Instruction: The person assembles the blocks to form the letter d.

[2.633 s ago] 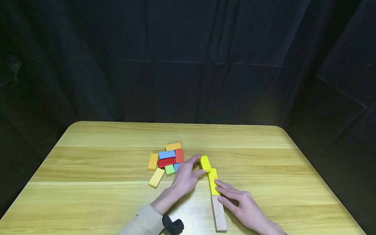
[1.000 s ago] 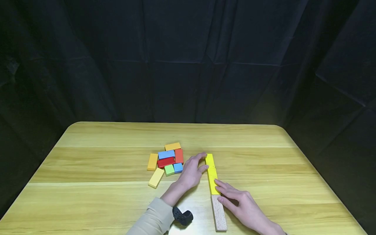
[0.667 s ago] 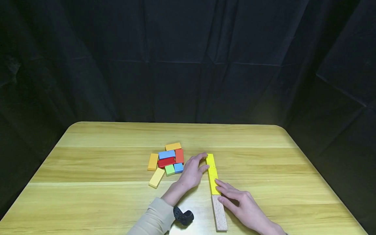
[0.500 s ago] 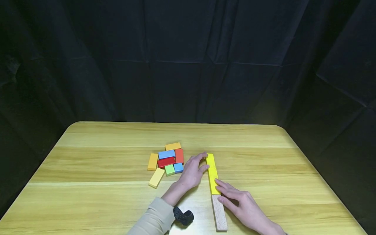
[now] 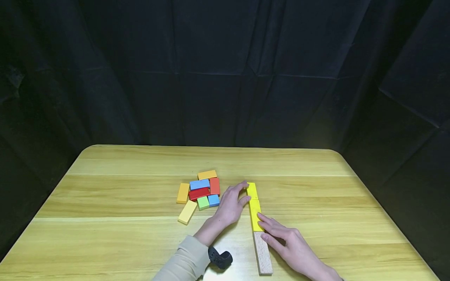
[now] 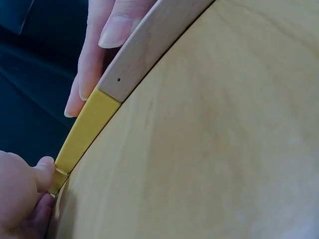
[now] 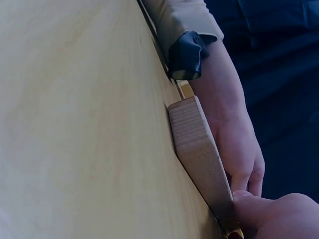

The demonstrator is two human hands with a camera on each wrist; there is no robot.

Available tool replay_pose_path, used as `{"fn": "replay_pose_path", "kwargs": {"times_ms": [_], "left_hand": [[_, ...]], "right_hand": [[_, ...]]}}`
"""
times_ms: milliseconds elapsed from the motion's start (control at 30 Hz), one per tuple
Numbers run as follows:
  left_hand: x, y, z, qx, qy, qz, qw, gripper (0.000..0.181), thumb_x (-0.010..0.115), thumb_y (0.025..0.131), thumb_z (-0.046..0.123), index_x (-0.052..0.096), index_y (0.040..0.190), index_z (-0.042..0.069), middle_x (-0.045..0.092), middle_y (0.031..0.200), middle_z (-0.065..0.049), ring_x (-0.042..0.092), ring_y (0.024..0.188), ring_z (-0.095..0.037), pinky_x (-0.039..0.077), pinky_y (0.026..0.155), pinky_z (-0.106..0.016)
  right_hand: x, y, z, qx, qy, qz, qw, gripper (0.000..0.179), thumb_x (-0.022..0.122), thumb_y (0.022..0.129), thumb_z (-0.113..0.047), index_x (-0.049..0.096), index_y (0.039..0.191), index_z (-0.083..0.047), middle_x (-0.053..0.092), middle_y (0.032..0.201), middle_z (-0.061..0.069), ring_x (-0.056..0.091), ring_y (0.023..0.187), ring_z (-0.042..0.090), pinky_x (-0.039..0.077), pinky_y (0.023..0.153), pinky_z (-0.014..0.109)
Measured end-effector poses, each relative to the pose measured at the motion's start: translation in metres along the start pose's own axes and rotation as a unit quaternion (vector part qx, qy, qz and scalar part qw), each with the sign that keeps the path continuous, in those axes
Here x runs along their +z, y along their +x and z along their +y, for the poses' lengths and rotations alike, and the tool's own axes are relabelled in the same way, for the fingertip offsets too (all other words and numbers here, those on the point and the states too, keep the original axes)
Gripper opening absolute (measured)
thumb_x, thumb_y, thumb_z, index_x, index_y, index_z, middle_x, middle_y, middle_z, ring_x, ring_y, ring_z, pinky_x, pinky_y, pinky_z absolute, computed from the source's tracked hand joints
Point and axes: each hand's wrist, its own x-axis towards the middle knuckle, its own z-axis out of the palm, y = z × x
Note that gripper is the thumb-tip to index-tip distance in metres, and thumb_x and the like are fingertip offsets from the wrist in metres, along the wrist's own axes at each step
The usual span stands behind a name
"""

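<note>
Two bright yellow blocks and a pale speckled wooden block [image 5: 262, 257] lie end to end in a line on the table. My left hand [image 5: 227, 207] is at the far yellow block [image 5: 252, 191], pinching it with bent index finger and thumb at its left side. In the left wrist view the thumb [image 6: 46, 172] sits by the seam between the yellow blocks. My right hand [image 5: 290, 246] rests along the line's right side, its extended fingers touching the near yellow block [image 5: 254, 216] and the thumb at the pale block.
Left of the left hand lies a loose cluster: orange blocks [image 5: 183, 193], blue blocks [image 5: 199, 184], red blocks [image 5: 199, 194], a green block [image 5: 203, 203] and a cream block [image 5: 187, 212]. A black wrist device [image 5: 220, 258] hangs by the left cuff. Dark curtain [image 5: 225, 78] surrounds the table.
The far yellow block, earlier set off to the left and at an angle, has moved right with my left hand into line with the near one. My right hand has stayed put.
</note>
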Motion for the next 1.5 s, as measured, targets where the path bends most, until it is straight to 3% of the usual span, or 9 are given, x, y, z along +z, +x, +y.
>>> {"fn": "replay_pose_path", "kwargs": {"times_ms": [400,733,967,1167,1500], "left_hand": [[0.003,0.003,0.000,0.006,0.011,-0.001,0.9999,0.042,0.058,0.102,0.019,0.054,0.142,0.007,0.050,0.151,-0.006,0.049,0.136,-0.028,0.041,0.112,-0.047],[-0.003,-0.007,0.005,0.012,-0.023,0.011,0.9996,0.047,0.063,0.099,0.021,0.052,0.143,0.008,0.051,0.150,-0.007,0.052,0.134,-0.028,0.042,0.113,-0.046],[-0.021,-0.026,0.011,0.035,-0.038,0.020,0.9984,0.043,0.065,0.097,0.019,0.057,0.138,0.006,0.062,0.136,-0.012,0.061,0.123,-0.030,0.048,0.105,-0.047],[-0.038,-0.050,0.005,0.059,-0.033,0.019,0.9975,0.041,0.068,0.094,0.014,0.061,0.133,0.005,0.064,0.134,-0.008,0.063,0.120,-0.030,0.050,0.103,-0.046],[-0.077,-0.089,-0.012,0.045,-0.023,0.034,0.9982,0.039,0.071,0.091,0.009,0.064,0.130,0.009,0.068,0.129,-0.003,0.064,0.119,-0.026,0.050,0.103,-0.045]], "right_hand": [[-0.001,-0.001,0.001,0.001,0.007,0.000,1.0000,0.034,0.064,0.099,-0.021,0.067,0.130,-0.008,0.056,0.145,0.000,0.054,0.131,0.024,0.033,0.108,0.011],[-0.002,-0.003,0.000,0.013,0.003,-0.005,0.9999,0.035,0.063,0.099,-0.024,0.066,0.131,-0.010,0.054,0.146,-0.003,0.053,0.132,0.023,0.037,0.108,0.018],[-0.002,-0.004,0.000,-0.001,0.006,0.003,1.0000,0.035,0.063,0.099,-0.021,0.066,0.131,-0.009,0.055,0.146,-0.002,0.053,0.132,0.024,0.033,0.108,0.014],[-0.003,-0.005,0.000,-0.005,0.004,0.004,1.0000,0.035,0.063,0.099,-0.021,0.066,0.131,-0.008,0.055,0.146,-0.001,0.054,0.132,0.024,0.033,0.109,0.014],[-0.002,-0.006,-0.002,-0.013,0.015,0.011,0.9997,0.035,0.064,0.098,-0.019,0.066,0.131,-0.006,0.055,0.146,0.001,0.054,0.131,0.027,0.031,0.109,0.010]]}}
